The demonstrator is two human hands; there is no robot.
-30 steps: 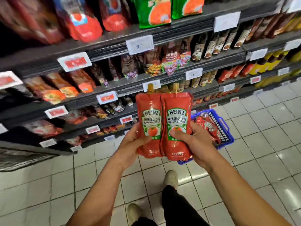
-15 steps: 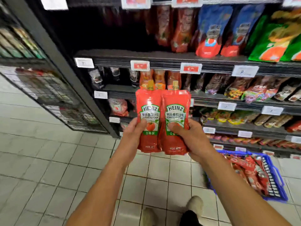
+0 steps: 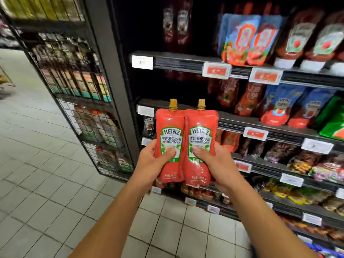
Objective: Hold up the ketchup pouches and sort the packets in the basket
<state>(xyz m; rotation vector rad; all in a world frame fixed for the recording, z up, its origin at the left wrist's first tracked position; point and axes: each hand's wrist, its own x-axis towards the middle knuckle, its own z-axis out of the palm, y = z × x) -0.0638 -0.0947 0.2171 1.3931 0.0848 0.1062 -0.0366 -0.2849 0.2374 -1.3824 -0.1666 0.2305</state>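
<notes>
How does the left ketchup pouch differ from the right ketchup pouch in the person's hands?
The left ketchup pouch is gripped by the left hand; the right ketchup pouch by the right hand. The left pouch sits slightly higher, and the right one reaches lower. Both are red Heinz pouches, upright, with tan caps, touching side by side.
</notes>
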